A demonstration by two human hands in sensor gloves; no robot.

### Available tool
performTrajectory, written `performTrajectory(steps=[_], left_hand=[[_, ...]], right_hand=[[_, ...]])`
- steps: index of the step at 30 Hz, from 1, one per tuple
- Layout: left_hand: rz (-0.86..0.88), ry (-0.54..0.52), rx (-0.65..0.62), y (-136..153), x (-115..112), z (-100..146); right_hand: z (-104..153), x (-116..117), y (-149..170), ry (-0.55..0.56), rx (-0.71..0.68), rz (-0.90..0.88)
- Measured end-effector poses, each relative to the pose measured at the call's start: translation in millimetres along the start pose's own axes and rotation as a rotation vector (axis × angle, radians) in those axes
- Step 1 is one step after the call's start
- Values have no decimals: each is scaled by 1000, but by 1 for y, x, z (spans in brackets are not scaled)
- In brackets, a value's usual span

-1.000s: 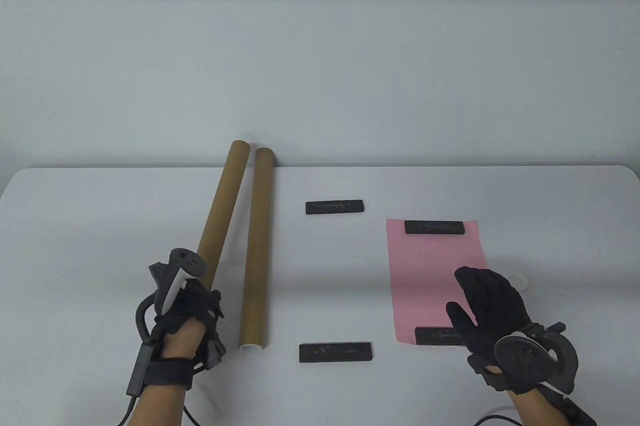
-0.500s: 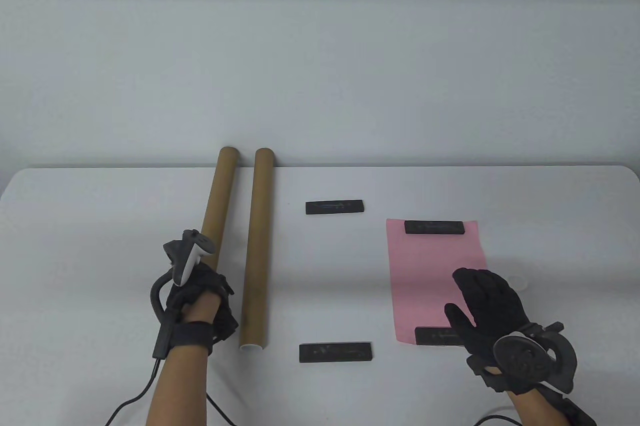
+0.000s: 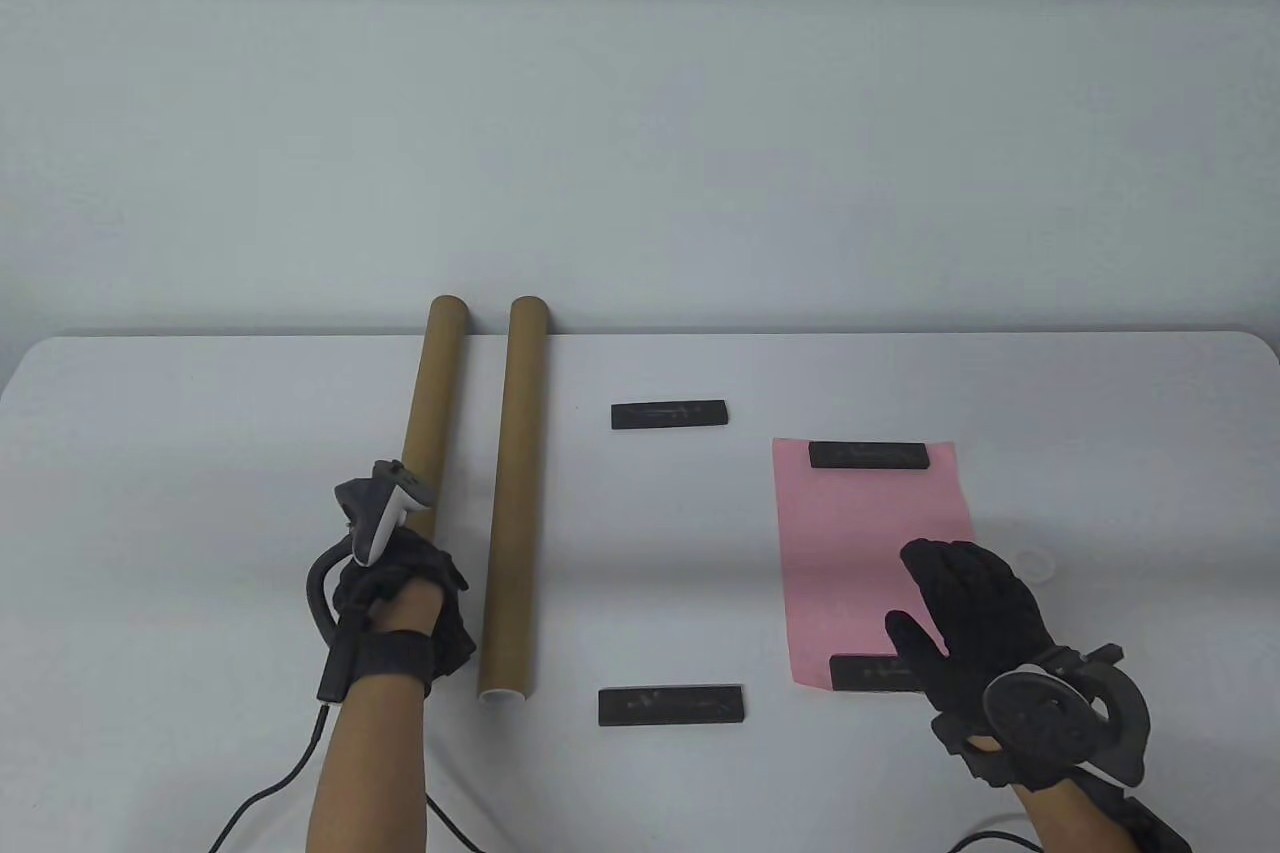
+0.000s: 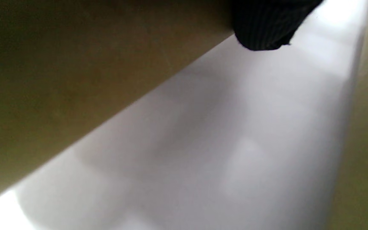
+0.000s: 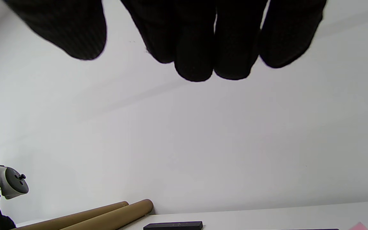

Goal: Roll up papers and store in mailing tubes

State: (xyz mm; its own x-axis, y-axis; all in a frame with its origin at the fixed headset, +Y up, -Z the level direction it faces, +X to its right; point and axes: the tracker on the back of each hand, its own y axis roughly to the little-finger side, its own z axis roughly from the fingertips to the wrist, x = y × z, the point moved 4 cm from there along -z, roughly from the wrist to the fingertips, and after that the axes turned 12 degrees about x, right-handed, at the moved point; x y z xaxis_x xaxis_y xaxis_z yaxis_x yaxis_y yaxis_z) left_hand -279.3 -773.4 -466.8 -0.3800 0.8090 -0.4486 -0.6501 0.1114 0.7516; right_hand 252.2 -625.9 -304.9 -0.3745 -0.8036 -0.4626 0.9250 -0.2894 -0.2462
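Two brown mailing tubes lie side by side at the table's left. My left hand (image 3: 400, 593) grips the near end of the left tube (image 3: 430, 413). In the left wrist view this tube (image 4: 75, 80) fills the left side, with one fingertip (image 4: 264, 25) on it. The right tube (image 3: 515, 493) lies free and shows a white near end. A pink paper (image 3: 860, 543) lies flat at the right, held down by a black bar at its far edge (image 3: 868, 455) and one at its near edge (image 3: 870, 671). My right hand (image 3: 960, 603) hovers open over the paper's near right corner, fingers (image 5: 196, 48) spread.
Two more black bars lie on the bare table, one far (image 3: 669, 414) and one near (image 3: 670, 705), between the tubes and the paper. A small white cap (image 3: 1035, 561) sits just right of the paper. Cables trail off the front edge.
My left hand has shifted right and forward with the left tube. The tube's far end swung left and now lies nearly parallel to the other tube. My right hand has barely moved.
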Motion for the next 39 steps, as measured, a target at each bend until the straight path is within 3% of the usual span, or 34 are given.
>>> performTrajectory(steps=[10, 15, 20, 22, 25, 29, 34, 36, 39], left_hand=[[-122, -88, 42, -8, -5, -4], [-122, -77, 44, -6, -5, -3], [-60, -72, 11, 0, 12, 9], [-31, -109, -47, -3, 25, 25], [-3, -238, -175, -14, 46, 68], [-77, -445, -404, -44, 53, 148], [-283, -609, -727, -100, 11, 251], [-367, -584, -838, -130, -16, 275], [-468, -519, -892, -171, -53, 285]], right_hand=[[-1, 5, 0, -26, 6, -4], [0, 3, -2, -17, 1, -1], [-1, 1, 2, -6, 13, -2], [-2, 0, 3, -5, 20, -6], [-2, -2, 4, 0, 21, -4], [-2, -5, 3, 15, 17, -6], [-1, -7, 4, 23, 19, -3], [-1, -7, 4, 22, 20, -4], [-1, -8, 4, 22, 15, 1]])
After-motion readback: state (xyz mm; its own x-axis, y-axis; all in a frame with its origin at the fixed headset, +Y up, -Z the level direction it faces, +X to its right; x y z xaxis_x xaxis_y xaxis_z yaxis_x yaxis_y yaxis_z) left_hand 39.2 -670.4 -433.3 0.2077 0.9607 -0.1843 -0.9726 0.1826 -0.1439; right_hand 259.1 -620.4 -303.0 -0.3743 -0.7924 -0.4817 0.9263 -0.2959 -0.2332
